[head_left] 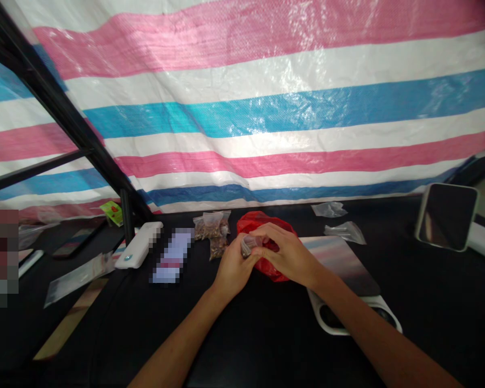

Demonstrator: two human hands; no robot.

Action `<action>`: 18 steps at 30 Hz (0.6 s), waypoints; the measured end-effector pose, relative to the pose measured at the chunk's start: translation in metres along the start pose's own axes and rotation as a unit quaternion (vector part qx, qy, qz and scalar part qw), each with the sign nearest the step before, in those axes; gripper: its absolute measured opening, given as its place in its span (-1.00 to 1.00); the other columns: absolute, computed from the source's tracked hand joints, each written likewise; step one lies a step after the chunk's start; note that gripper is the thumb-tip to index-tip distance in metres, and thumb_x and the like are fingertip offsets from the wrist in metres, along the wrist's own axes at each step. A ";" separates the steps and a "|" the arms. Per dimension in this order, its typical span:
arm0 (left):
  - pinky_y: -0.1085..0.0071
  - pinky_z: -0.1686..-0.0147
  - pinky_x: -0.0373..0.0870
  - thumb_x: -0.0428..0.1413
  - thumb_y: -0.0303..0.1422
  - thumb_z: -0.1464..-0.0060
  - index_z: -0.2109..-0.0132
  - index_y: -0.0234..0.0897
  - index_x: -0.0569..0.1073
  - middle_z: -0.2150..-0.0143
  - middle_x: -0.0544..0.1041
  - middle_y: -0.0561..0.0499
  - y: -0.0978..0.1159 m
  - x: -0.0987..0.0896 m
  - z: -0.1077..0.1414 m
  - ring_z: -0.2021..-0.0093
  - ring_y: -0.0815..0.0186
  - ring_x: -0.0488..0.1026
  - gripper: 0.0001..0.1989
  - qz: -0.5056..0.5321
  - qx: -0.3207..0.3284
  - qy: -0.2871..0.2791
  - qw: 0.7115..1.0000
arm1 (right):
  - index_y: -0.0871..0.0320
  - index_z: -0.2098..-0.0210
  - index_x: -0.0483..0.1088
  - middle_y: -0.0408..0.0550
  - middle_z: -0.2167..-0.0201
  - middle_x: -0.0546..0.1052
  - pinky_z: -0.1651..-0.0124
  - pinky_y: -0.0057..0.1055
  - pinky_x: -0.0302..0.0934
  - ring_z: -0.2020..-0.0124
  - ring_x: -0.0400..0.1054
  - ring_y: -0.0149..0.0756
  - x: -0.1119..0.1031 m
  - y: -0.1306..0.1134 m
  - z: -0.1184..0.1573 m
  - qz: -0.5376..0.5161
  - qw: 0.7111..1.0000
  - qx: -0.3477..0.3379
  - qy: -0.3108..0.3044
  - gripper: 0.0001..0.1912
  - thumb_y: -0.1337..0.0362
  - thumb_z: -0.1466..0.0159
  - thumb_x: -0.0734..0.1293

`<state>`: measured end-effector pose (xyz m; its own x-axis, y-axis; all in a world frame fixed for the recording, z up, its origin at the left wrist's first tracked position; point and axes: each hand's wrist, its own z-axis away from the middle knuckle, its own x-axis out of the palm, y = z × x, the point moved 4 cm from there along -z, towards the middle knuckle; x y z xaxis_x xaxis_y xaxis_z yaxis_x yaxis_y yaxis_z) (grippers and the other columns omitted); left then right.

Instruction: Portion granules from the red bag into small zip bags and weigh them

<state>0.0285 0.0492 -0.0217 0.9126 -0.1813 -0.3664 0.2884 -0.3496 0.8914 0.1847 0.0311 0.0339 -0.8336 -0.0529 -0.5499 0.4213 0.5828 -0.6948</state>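
Both my hands meet over a red plastic bag on the black table. Between them is a small clear plastic bag with something brownish inside. My left hand is wrapped round its lower part. The fingers of my right hand pinch at its upper edge. Just left of my hands lie several filled small bags, clear with brown bits in them. A kitchen scale with a shiny plate and white body sits under my right forearm.
Empty clear bags lie behind the scale. A phone stands upright at the right. On the left are a white power bank-like block, a blurred-out item and a clear packet. Black metal poles and a striped sheet border the table.
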 end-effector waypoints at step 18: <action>0.32 0.11 0.42 0.16 -0.21 -0.27 0.02 -0.21 0.51 0.12 0.60 -0.05 0.006 -0.001 0.002 0.13 0.20 0.52 -0.78 -0.017 -0.001 0.002 1.000 | 0.03 0.04 0.47 -0.05 0.06 0.58 -0.04 -0.26 0.43 0.04 0.52 -0.20 0.005 0.002 0.006 -0.009 0.997 0.005 0.078 -0.76 0.38 -0.32 0.39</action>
<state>0.0289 0.0458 -0.0164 0.9039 -0.1653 -0.3946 0.3194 -0.3528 0.8795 0.1835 0.0272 0.0273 -0.8863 0.0630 -0.4588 0.4079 0.5754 -0.7089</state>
